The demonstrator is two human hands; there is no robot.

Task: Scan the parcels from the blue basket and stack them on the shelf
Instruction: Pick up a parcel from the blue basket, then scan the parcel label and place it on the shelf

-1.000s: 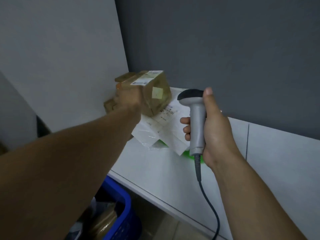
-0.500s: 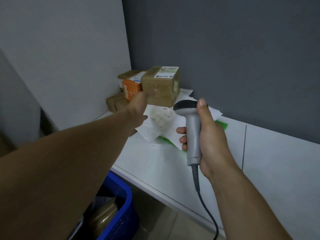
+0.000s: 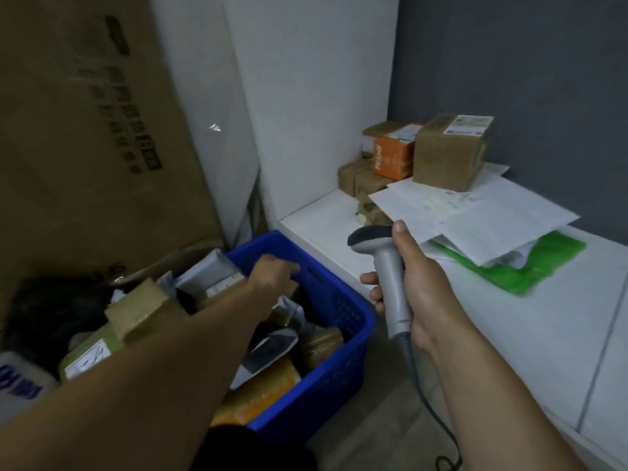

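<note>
Orange box (image 3: 390, 158) lettered PRAMY, right hand (image 3: 423, 294) gripping grey scanner (image 3: 390, 280)

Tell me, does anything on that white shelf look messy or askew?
Yes: the brown box rests on a skewed pile of loose white papers, which spill over a green bag on the shelf. Looks an uneven base.

The orange box (image 3: 390, 158) reads roughly "PRANY"; print on the big carton (image 3: 102, 113) is illegible.

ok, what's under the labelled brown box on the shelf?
Loose white sheets lie under the brown box, and a green bag sticks out beneath them. The shelf directly below is covered.
</note>
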